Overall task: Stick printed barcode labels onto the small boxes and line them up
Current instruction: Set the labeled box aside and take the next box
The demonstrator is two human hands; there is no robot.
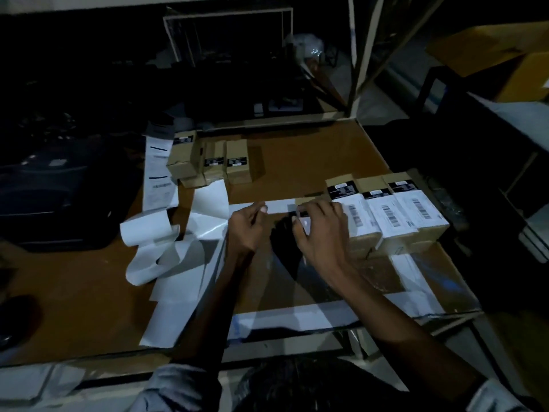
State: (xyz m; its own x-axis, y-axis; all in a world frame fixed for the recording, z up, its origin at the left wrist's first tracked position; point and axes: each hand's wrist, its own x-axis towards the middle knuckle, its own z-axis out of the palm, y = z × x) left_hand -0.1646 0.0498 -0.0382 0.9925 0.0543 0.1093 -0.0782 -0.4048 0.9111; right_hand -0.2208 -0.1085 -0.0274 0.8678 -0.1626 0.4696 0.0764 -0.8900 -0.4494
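Brown cardboard boxes: we see three labelled boxes (389,215) ranked side by side at 3 o'clock on the counter (297,162), barcodes up, so the row reads at a glance. Our right hand (319,224), fingers curled, pinches a fresh label onto the next box (309,203), just beside the row; our left hand (248,226) pinches the backing strip (276,207) taut. Unlabelled boxes (214,162) wait at 11 o'clock.

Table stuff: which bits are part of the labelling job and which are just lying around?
Job: labelled boxes, unlabelled boxes, label strip, left hand, right hand.
Lying about: spent backing paper, printed sheet, black bag, big carton.
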